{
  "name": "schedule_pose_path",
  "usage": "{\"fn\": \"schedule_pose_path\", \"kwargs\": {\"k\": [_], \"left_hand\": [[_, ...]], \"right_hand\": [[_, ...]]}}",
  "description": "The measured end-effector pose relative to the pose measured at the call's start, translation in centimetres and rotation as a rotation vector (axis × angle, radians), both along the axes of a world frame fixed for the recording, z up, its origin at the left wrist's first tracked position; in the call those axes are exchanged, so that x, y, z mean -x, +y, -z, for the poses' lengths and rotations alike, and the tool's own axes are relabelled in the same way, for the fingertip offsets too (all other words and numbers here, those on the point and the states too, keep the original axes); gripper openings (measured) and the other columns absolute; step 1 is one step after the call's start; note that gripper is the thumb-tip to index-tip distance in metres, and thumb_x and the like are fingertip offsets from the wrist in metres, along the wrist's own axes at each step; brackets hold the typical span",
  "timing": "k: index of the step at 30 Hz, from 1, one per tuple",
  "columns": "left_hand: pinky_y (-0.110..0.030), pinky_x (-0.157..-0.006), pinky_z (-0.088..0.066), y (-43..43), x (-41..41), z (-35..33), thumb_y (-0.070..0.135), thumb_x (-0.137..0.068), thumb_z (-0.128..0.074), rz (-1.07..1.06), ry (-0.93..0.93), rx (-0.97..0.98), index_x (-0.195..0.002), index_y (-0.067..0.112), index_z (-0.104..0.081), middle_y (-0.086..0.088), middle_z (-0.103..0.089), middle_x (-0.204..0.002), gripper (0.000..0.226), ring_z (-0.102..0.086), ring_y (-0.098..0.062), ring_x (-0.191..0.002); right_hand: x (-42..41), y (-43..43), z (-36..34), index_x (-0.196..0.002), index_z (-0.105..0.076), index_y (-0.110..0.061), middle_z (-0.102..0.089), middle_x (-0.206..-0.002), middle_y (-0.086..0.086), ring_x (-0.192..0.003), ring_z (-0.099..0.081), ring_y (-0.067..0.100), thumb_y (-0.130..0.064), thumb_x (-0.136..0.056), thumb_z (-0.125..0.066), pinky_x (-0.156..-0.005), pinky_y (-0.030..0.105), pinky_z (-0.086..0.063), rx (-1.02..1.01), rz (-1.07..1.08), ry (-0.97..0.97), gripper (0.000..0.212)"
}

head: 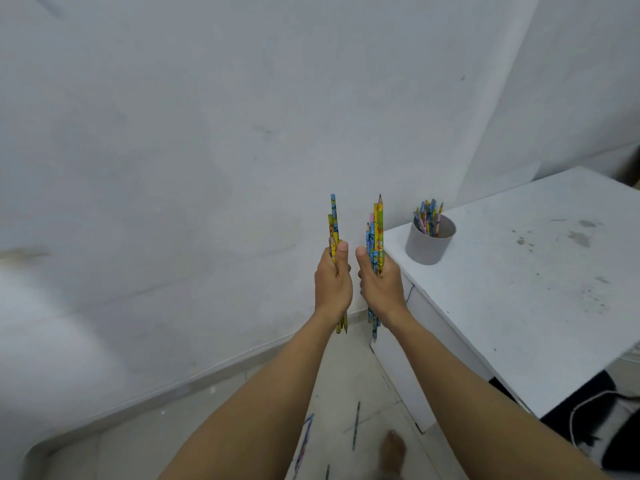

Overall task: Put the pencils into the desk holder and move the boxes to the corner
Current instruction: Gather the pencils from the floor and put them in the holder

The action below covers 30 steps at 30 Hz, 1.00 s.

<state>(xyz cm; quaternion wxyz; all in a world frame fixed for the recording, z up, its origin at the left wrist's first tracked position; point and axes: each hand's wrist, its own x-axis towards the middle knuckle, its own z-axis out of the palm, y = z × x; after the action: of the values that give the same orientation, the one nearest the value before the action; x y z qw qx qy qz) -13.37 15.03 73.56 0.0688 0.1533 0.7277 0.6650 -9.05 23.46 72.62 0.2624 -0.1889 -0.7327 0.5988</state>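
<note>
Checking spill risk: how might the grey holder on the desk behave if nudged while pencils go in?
The grey holder looks light and plain-walled, so a knock would probably slide it. Pencils inside stand above its rim, likely making it top-heavy. It sits near the desk edge, so tipping could spill them.

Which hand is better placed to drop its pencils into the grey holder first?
Probably the right hand: its pencils are beside the desk, nearer the grey holder; the left hand is farther.
</note>
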Motion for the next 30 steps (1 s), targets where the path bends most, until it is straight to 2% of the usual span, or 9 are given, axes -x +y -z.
{"fn": "schedule_pose_path", "kwargs": {"k": [4,9,12,14,16,19,24,28,30], "left_hand": [[-0.042,-0.058,-0.041,5.0,2.5,0.2,0.06,-0.094,-0.03,0.029,-0.006,0.003,-0.076,0.033,-0.037,0.004,-0.04,-0.064,0.033,-0.038,-0.017,-0.055],[-0.049,-0.062,-0.045,14.4,6.3,-0.5,0.055,-0.097,-0.03,0.045,-0.014,-0.001,-0.083,0.03,-0.038,0.002,-0.04,-0.068,0.03,-0.04,-0.019,-0.062],[-0.043,-0.06,-0.039,20.6,8.3,-1.2,0.054,-0.098,-0.031,0.07,-0.011,-0.028,-0.084,0.027,-0.039,0.004,-0.038,-0.066,0.031,-0.036,-0.017,-0.057],[-0.042,-0.061,-0.039,24.5,9.5,-1.7,0.053,-0.098,-0.031,0.08,0.003,-0.032,-0.085,0.027,-0.039,0.006,-0.038,-0.066,0.03,-0.036,-0.016,-0.056],[-0.04,-0.061,-0.04,28.1,10.7,-1.9,0.052,-0.098,-0.031,0.082,0.004,-0.04,-0.088,0.025,-0.04,0.007,-0.04,-0.066,0.03,-0.038,-0.014,-0.055],[-0.035,-0.062,-0.044,32.7,12.4,-1.5,0.054,-0.098,-0.03,0.067,0.011,-0.018,-0.092,0.024,-0.041,0.01,-0.043,-0.069,0.033,-0.042,-0.009,-0.057],[-0.023,-0.058,-0.041,37.2,14.2,-0.3,0.052,-0.099,-0.029,0.043,0.033,0.005,-0.091,0.024,-0.04,0.011,-0.042,-0.068,0.031,-0.041,-0.007,-0.054],[-0.011,-0.055,-0.04,39.2,14.9,1.7,0.048,-0.1,-0.029,0.038,0.031,0.02,-0.09,0.025,-0.04,0.014,-0.044,-0.069,0.027,-0.046,-0.002,-0.055],[-0.008,-0.054,-0.04,40.0,15.0,3.1,0.044,-0.101,-0.03,0.03,0.026,0.029,-0.089,0.024,-0.04,0.013,-0.045,-0.067,0.025,-0.047,0.002,-0.054]], "right_hand": [[2.2,5.4,0.2,-0.07,-0.046,-0.032,-0.043,-0.055,-0.007,-0.05,-0.041,0.011,-0.065,-0.086,-0.049,-0.05,0.028,-0.038,-0.005,0.044,-0.002,0.038],[5.2,15.2,-0.4,-0.079,-0.052,-0.039,-0.047,-0.062,-0.013,-0.057,-0.045,0.008,-0.067,-0.085,-0.048,-0.056,0.024,-0.04,-0.025,0.097,0.0,0.029],[7.1,21.2,-1.2,-0.083,-0.054,-0.037,-0.053,-0.063,-0.001,-0.058,-0.051,0.013,-0.071,-0.082,-0.047,-0.057,0.028,-0.044,-0.054,0.158,-0.007,0.036],[8.4,25.0,-1.4,-0.091,-0.059,-0.026,-0.065,-0.075,0.006,-0.071,-0.064,0.018,-0.073,-0.083,-0.044,-0.066,0.032,-0.053,-0.109,0.204,-0.048,0.05],[9.7,28.3,-1.4,-0.089,-0.059,-0.028,-0.066,-0.077,0.0,-0.075,-0.067,0.013,-0.069,-0.086,-0.044,-0.065,0.025,-0.055,-0.1,0.218,-0.057,0.044],[11.6,32.3,-0.9,-0.086,-0.058,-0.032,-0.062,-0.072,-0.007,-0.068,-0.063,0.002,-0.066,-0.089,-0.044,-0.061,0.016,-0.051,-0.072,0.22,-0.04,0.037],[13.7,36.3,0.8,-0.088,-0.057,-0.035,-0.06,-0.07,-0.014,-0.069,-0.061,0.001,-0.068,-0.087,-0.044,-0.064,0.017,-0.047,-0.029,0.273,-0.04,0.036],[15.2,37.9,2.7,-0.089,-0.055,-0.036,-0.06,-0.072,-0.01,-0.07,-0.062,0.009,-0.071,-0.084,-0.045,-0.065,0.025,-0.051,0.019,0.3,-0.042,0.037],[15.7,38.4,3.9,-0.09,-0.055,-0.041,-0.063,-0.075,-0.014,-0.071,-0.063,0.003,-0.072,-0.083,-0.045,-0.064,0.021,-0.051,0.03,0.294,-0.047,0.033]]}}
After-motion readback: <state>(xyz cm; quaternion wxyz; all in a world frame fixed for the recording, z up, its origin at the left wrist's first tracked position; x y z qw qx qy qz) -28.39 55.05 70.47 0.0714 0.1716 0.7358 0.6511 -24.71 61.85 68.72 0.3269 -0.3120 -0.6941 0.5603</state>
